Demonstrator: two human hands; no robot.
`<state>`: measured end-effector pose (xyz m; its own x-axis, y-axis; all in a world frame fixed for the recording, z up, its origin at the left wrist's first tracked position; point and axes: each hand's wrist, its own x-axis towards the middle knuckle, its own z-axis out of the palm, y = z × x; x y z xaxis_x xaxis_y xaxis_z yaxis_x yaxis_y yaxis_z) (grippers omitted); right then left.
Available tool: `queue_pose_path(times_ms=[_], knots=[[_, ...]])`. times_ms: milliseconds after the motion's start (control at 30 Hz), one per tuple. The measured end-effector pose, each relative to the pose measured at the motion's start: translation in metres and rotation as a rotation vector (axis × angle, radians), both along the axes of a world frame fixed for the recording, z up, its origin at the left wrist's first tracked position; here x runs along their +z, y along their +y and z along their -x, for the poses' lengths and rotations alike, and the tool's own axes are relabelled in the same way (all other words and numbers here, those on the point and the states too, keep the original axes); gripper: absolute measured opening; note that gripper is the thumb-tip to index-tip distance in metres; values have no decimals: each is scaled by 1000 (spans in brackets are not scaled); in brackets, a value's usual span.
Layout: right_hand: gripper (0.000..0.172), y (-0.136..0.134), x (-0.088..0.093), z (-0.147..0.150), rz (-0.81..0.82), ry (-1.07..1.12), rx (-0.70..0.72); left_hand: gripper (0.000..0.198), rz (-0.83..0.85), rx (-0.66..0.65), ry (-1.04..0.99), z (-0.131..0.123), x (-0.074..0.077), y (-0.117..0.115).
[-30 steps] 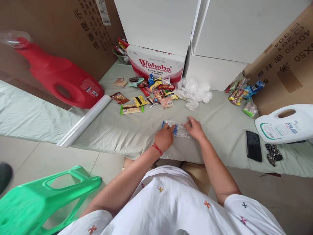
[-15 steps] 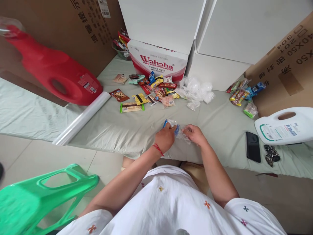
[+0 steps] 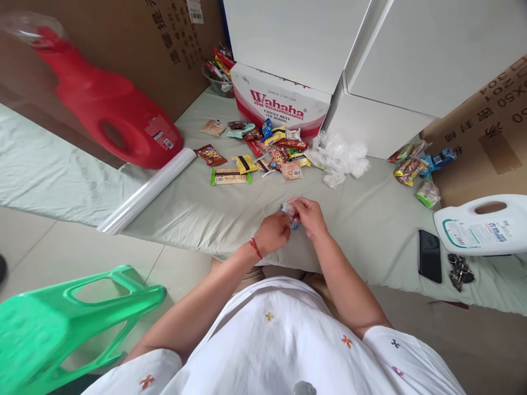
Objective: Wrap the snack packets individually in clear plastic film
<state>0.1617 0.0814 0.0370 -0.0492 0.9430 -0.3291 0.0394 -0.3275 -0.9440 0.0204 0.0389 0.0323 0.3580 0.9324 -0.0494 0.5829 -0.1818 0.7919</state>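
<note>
Close together above the cloth's front edge, both my hands grip one small blue snack packet (image 3: pixel 295 225) wrapped in clear plastic film (image 3: pixel 289 208). My left hand (image 3: pixel 273 232), with a red string at the wrist, has its fingers closed on the packet's near left side. Pinched fingers of my right hand (image 3: pixel 309 215) hold the film from the right. Most of the packet is hidden behind the fingers. Beyond my hands lies a heap of wrapped snacks (image 3: pixel 280 156), with crumpled clear plastic bags (image 3: pixel 343 153) at its right.
A roll of film (image 3: pixel 148 189) and a red jug (image 3: pixel 119 118) lie to the left. At the right are wrapped snack bundles (image 3: pixel 411 167), a white detergent bottle (image 3: pixel 486 225), a phone (image 3: pixel 429 257) and keys (image 3: pixel 460 271). A Wahaha box (image 3: pixel 280 101) stands behind; a green stool (image 3: pixel 53 329) is lower left.
My right hand has moved left and up, up against my left hand, bringing the clear film over the blue packet. The view has shifted slightly.
</note>
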Motion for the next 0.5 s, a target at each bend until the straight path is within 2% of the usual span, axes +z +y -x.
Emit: queue_pose_path(times_ms=[67,133,200,300,367,433,500], knots=[[41,-2,-2,-1,-36,-82,51,21,146,-6,-302,14,-5,-2],[41,-3,-4,-3,-154,-236,74,37,320,12,-599,25,-9,-5],[36,-6,-5,-6,-326,-417,108,52,415,111,-759,34,-11,-5],[31,-17,-4,-4,-536,-689,253,44,310,355,-691,40,-13,1],[34,-29,-3,1,-612,-855,365,40,164,442,-556,38,-15,9],[39,-42,-3,7,-652,-971,449,44,94,445,-425,30,-17,18],[44,-54,-5,11,-681,-1023,514,53,106,384,-279,21,-19,29]])
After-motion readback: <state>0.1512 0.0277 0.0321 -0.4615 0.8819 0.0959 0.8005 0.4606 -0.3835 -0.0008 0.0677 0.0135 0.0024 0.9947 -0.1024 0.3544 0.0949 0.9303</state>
